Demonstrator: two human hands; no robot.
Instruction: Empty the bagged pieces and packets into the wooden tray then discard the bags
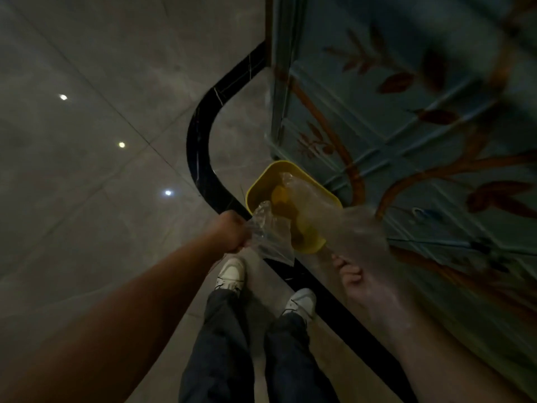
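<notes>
I look down at the floor. A yellow bin [255,184] stands beside a blue painted cabinet. My left hand [232,232] is closed on a crumpled clear plastic bag [270,237] just left of the bin's near rim. A second clear bag [343,225] stretches over the bin's opening, and my right hand [353,276] grips its lower end below the bin. This right hand and bag are blurred. The bags look empty. No wooden tray is in view.
A blue cabinet [406,126] with brown leaf patterns fills the right side. A black curved strip [200,152] runs across the grey tiled floor [87,170]. My legs and white shoes [231,273] stand just below the bin.
</notes>
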